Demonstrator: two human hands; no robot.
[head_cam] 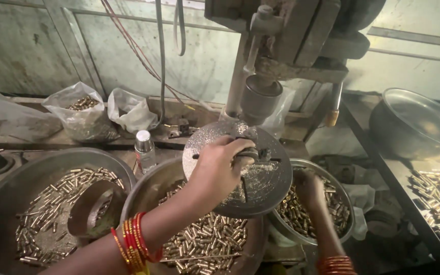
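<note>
Left hand (219, 168) pinches a small brass piece on the round drill table (260, 196); right hand (309, 189) digs into one of three bowls (350, 224) of brass tubes, grip hidden; three bags (80, 119) behind

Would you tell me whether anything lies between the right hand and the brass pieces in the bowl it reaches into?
Nothing visible: the right hand is already down in the right bowl, on the brass pieces.

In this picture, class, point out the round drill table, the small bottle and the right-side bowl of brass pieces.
Round drill table (266, 188), head view, bare lower face.
Small bottle (144, 148), head view, its body.
Right-side bowl (351, 229), head view, right rim.
</note>
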